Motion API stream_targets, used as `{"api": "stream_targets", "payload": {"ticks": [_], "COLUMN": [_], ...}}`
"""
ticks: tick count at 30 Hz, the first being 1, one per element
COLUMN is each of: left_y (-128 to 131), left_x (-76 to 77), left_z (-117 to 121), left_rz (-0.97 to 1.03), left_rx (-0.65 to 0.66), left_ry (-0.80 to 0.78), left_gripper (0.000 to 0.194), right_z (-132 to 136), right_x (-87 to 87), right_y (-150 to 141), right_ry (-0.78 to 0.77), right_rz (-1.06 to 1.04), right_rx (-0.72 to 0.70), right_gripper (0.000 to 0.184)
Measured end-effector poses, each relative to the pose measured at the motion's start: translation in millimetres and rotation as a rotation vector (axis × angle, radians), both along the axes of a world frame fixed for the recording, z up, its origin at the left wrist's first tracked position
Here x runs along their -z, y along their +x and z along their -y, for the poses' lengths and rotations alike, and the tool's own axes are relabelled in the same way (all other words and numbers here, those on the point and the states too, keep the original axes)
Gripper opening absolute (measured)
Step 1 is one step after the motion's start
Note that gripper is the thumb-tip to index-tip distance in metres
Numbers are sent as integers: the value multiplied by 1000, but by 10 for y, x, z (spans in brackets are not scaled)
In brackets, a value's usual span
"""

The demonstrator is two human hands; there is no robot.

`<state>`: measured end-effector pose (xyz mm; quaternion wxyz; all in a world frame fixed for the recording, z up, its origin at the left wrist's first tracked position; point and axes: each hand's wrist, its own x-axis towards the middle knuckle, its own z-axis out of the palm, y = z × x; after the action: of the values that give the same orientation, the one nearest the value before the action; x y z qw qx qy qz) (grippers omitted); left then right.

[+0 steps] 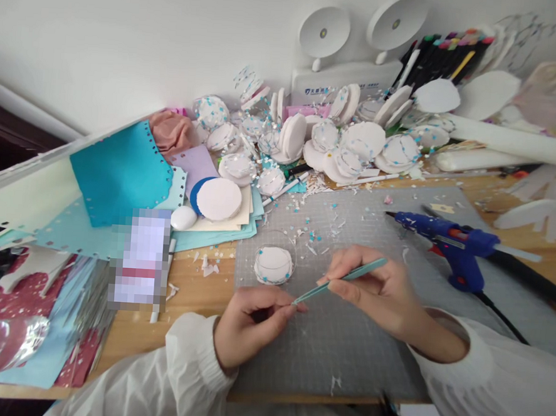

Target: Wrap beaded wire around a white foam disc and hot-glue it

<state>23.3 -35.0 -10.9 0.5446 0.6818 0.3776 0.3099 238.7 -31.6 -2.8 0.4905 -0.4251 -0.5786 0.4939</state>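
My right hand (371,289) is closed around a pair of teal tweezers (359,270), whose tips point down and left. Those tips meet the fingertips of my left hand (256,323), which are pinched together; whatever sits between them is too small to make out. Just beyond my left hand, a white foam disc (273,265) ringed with thin wire and small blue pieces lies on the grey cutting mat (325,361). Blue and white scraps (311,235) are scattered on the mat near it.
A blue glue gun (446,237) lies on the mat at the right. Decorated white discs (292,136) pile up along the back, before a twin-head lamp (347,80). Coloured sheets (115,167), a blurred-out rectangle (140,256) and a clear bottle (10,345) are at the left.
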Motion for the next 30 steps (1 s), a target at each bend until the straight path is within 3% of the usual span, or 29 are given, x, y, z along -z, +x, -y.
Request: {"api": "stream_targets", "payload": {"ticks": [4, 6, 10, 14, 18, 25, 30], "left_y": [13, 14, 9, 17, 15, 7, 2], "left_x": [-15, -32, -43, -12, 16, 47, 67], "left_z": [-6, -12, -14, -6, 6, 54, 66], "left_rz": [-2, 20, 99, 222, 194, 207, 213], "left_rx": [-40, -39, 14, 100, 100, 17, -72], "left_ry": [-21, -48, -230, -370, -373, -482, -468], "left_gripper": [29, 30, 39, 51, 60, 56, 54], "right_z": [2, 2, 26, 106, 195, 335, 407], "right_x": [-16, -35, -103, -151, -134, -94, -71], "right_y": [-7, -9, -14, -65, -158, -276, -183], "right_ry": [30, 125, 554, 1074, 1340, 1286, 1088], "right_rz": [-28, 4, 285, 709, 826, 868, 920], "right_rx": [38, 88, 123, -69, -127, -89, -88], "right_gripper": [8, 8, 16, 18, 24, 24, 32]}}
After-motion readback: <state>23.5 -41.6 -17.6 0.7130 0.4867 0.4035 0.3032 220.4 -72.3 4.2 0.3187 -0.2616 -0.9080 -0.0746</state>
